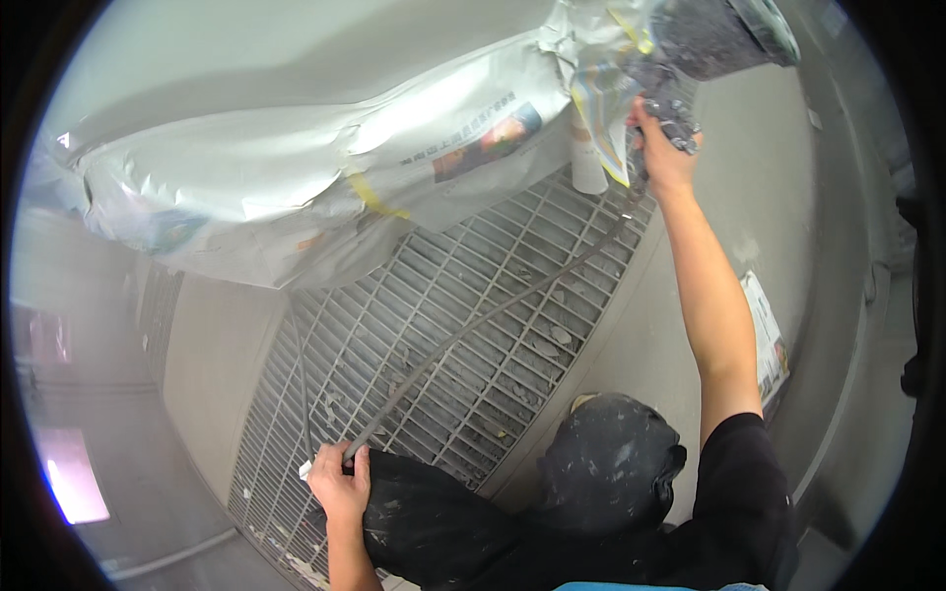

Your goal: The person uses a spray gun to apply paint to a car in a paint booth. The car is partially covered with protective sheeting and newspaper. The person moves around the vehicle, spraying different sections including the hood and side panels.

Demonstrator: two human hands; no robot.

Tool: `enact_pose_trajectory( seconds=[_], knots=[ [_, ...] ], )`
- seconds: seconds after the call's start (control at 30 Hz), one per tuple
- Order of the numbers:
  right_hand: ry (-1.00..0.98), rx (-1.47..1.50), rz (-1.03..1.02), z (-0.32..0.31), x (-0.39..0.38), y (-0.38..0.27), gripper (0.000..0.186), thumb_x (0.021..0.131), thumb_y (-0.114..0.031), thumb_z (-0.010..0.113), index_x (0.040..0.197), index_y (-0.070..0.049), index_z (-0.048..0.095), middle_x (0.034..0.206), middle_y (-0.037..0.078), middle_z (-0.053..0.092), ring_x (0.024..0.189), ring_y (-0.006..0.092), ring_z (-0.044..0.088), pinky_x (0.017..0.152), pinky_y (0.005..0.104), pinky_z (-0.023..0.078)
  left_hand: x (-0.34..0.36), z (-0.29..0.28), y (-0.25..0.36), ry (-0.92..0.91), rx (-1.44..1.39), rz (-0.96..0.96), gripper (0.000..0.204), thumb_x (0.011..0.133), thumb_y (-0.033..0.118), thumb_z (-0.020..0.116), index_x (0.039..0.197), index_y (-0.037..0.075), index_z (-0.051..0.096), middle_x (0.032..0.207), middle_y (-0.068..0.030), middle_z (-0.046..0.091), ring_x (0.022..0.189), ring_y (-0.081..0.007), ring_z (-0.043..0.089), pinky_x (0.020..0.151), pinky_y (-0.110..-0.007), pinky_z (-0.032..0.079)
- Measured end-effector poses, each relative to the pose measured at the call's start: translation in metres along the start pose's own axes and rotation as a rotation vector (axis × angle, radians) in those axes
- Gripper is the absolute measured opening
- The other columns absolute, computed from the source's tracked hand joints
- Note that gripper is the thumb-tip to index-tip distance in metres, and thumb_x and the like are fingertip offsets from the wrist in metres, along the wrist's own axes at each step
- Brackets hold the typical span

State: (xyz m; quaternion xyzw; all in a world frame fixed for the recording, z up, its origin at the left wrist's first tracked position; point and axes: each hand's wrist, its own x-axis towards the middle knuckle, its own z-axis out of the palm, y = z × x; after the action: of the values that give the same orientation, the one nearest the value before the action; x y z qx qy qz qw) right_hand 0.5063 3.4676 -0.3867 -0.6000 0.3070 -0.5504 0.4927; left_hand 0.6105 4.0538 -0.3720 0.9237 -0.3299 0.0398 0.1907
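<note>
At the upper right, my right hand (pixel 670 163) is wrapped round the handle of a paint-caked spray gun (pixel 673 106), with a dark, splattered cup (pixel 709 41) above it. A grey air hose (pixel 473 327) runs from below the gun down to the lower left. There my left hand (pixel 340 488) is closed on the hose, beside my knee. Pale masking paper (pixel 266 187), held with yellow tape (pixel 374 197), hangs along the lower part of a large pale curved body panel (pixel 256 69). The gun is close to the right end of this paper. Its nozzle cannot be made out.
Under the panel lies a metal floor grating (pixel 463 364), dusty, with scraps beneath its bars. A printed sheet (pixel 767 330) rests on the floor by my right arm. To the left, a bright light (pixel 74 478) shows on the grey wall. My shoe and black-clad legs are below.
</note>
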Motion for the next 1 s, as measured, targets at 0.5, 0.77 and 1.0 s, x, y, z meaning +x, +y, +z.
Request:
enact_pose_trajectory(
  seconds=[0.5,0.77,1.0],
  knots=[
    [-0.082,0.392,0.330,-0.048,-0.168,0.007,0.046,0.090,0.003,0.053,0.135,-0.008,0.053,0.116,0.006,0.063,0.099,0.0099,0.060,0.054,0.0193,0.041,0.000,-0.005,0.000,-0.118,0.150,-0.180,0.032,0.081,0.032,0.081,0.091,0.003,0.073,0.084,-0.0134,0.070,0.080,-0.0349,0.069,0.073,-0.045,0.054],
    [-0.172,0.430,0.574,-0.063,-0.225,0.015,0.047,0.084,0.001,0.052,0.131,-0.005,0.051,0.114,0.011,0.061,0.100,0.0151,0.061,0.052,0.0211,0.043,0.013,0.009,0.004,-0.066,0.108,-0.034,0.022,0.082,0.022,0.080,0.096,0.006,0.073,0.083,-0.0105,0.071,0.078,-0.0332,0.070,0.070,-0.042,0.055],
    [-0.224,0.438,0.535,-0.059,-0.227,0.022,0.045,0.090,-0.002,0.051,0.134,-0.005,0.048,0.117,0.011,0.060,0.103,0.0156,0.061,0.053,0.0225,0.044,0.004,0.040,0.068,0.169,-0.047,0.125,0.015,0.097,0.017,0.063,0.093,0.003,0.068,0.082,-0.0203,0.065,0.066,-0.0431,0.060,0.061,-0.047,0.049]
  ],
)
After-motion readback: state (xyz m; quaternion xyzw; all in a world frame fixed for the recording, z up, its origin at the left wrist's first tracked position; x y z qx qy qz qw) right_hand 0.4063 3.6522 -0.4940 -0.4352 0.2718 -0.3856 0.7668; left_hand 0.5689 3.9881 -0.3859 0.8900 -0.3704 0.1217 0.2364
